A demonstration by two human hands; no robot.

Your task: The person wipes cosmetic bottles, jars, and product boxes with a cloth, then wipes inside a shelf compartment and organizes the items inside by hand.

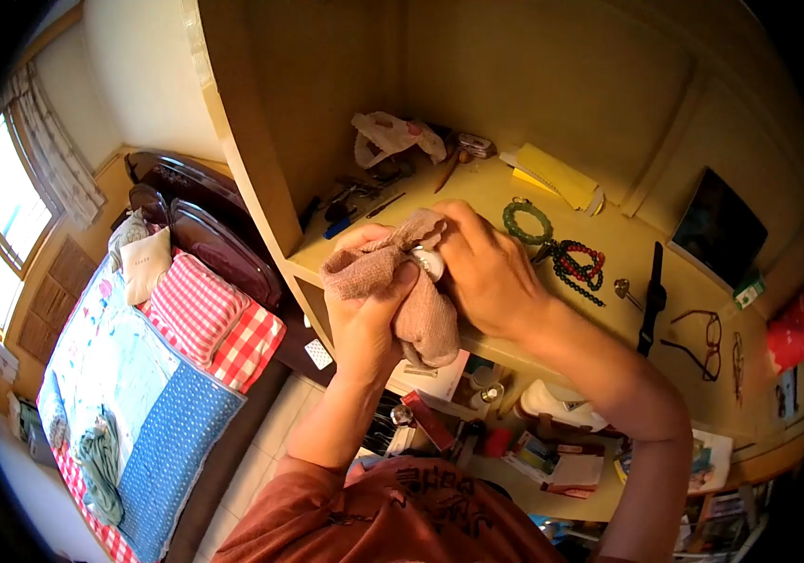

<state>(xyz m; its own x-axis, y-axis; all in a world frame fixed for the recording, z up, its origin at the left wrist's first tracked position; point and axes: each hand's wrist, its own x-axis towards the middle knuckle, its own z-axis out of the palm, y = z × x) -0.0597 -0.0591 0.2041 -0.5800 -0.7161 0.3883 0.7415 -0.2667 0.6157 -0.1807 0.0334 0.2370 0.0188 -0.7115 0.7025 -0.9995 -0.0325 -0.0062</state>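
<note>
Both hands meet in front of my chest, above the shelf's front edge. My left hand (364,324) is closed around a pinkish-brown knit cloth (428,330), which looks like a sock and hangs down past the thumb. From the other side, my right hand (491,272) grips the cloth with bent fingers. A small whitish, shiny object (428,262) shows in a fold between the hands; its kind is unclear because cloth and fingers cover most of it.
On the shelf (477,202) are a green bead bracelet (527,221), dark and red bead strings (578,266), a black watch (652,300), glasses (710,345), a tablet-like screen (718,228), yellow paper (560,176) and a plastic bag (400,137). A bed (182,403) stands left.
</note>
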